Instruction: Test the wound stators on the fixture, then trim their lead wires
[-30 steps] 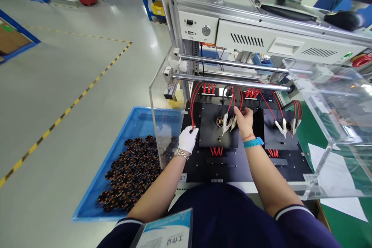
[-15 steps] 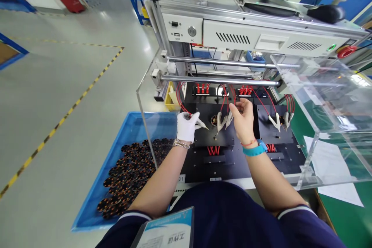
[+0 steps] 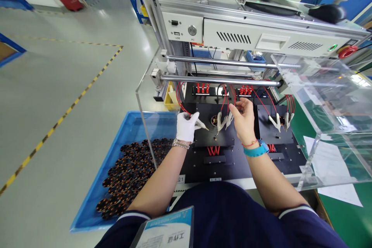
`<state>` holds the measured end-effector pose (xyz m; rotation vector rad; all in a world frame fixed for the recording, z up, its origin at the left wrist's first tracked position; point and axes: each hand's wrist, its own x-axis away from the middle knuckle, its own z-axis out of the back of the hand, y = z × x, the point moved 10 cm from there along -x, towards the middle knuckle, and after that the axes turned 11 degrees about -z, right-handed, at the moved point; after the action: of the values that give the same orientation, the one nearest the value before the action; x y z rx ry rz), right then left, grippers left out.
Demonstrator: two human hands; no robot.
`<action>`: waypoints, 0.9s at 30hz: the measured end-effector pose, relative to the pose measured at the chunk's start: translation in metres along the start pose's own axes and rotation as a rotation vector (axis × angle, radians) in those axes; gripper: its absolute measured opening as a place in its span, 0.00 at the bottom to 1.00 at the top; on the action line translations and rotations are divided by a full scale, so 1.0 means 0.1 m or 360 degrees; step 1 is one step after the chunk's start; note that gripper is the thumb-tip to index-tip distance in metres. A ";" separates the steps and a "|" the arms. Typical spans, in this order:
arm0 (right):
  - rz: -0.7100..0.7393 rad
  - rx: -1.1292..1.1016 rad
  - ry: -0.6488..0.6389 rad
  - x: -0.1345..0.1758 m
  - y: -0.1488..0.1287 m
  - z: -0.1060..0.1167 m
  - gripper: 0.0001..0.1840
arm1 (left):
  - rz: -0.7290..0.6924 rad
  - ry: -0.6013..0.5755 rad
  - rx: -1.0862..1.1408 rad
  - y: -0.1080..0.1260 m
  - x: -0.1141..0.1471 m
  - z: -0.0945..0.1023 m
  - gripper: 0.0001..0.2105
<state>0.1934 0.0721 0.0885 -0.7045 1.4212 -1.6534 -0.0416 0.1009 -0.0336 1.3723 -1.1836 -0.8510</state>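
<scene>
My left hand [image 3: 186, 127], in a white glove, is closed around an alligator clip [image 3: 201, 124] with a pale sleeve, its tip pointing right over the black test plate [image 3: 200, 139]. My bare right hand [image 3: 244, 120] is at the plate's right side, thumb and bent fingers at the upper end of another sleeved alligator clip [image 3: 229, 119]; its fingers partly hide the grip. Between the hands, a third clip [image 3: 220, 123] hangs beside a round copper-wound part [image 3: 214, 120] set in the plate. Red wires run back from the clips.
A blue bin [image 3: 90, 201] of copper-wound round parts stands at left. A second test plate [image 3: 269, 133] with clips [image 3: 274, 123] lies right. Clear acrylic panels [image 3: 334, 155] flank the station. Metal rods [image 3: 221, 81] cross behind my hands. An emergency stop button [image 3: 347, 51] is at upper right.
Both hands and the clips stay practically where they were. Only the camera view has shifted very slightly.
</scene>
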 end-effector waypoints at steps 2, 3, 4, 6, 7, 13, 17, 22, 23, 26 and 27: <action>-0.0002 -0.0008 -0.0006 0.01 0.00 -0.01 0.21 | 0.0009 0.0008 0.0000 0.00 0.00 0.00 0.19; -0.0003 -0.0006 -0.0007 0.01 0.00 -0.01 0.20 | 0.0016 0.0015 0.0000 -0.01 0.01 0.01 0.19; -0.0005 -0.0002 -0.0008 0.01 -0.01 -0.01 0.20 | 0.0024 0.0019 0.0000 -0.01 0.01 0.01 0.19; -0.0004 0.0005 -0.0006 0.01 -0.01 0.00 0.21 | 0.0037 0.0014 0.0002 -0.02 0.01 0.00 0.19; -0.0003 0.0007 -0.0006 0.02 -0.01 0.00 0.21 | 0.0041 0.0004 0.0003 -0.02 0.01 0.00 0.19; -0.0008 -0.0002 -0.0021 0.02 -0.02 0.01 0.21 | 0.0047 -0.0006 0.0013 -0.05 0.00 -0.02 0.20; -0.0005 -0.0024 -0.0039 0.08 -0.10 0.06 0.21 | 0.0040 -0.0045 0.0105 -0.05 0.00 -0.05 0.20; 0.0095 0.0051 -0.0148 0.44 -0.48 0.32 0.21 | 0.0060 -0.0130 0.0260 -0.07 0.05 -0.07 0.17; 0.0140 0.0071 -0.0153 0.54 -0.59 0.43 0.21 | 0.0064 -0.0138 0.0273 -0.08 0.08 -0.05 0.17; 0.0331 0.0113 -0.0091 0.84 -0.92 0.90 0.22 | 0.0040 -0.0124 0.0274 -0.10 0.15 0.02 0.15; 0.0413 0.0125 -0.0024 0.91 -1.01 1.12 0.22 | 0.0019 -0.0108 0.0261 -0.10 0.18 0.05 0.14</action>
<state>0.2187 -0.0611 0.2009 -0.4654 1.3664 -1.4886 -0.0399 0.0820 -0.0418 1.4766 -1.3374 -0.8119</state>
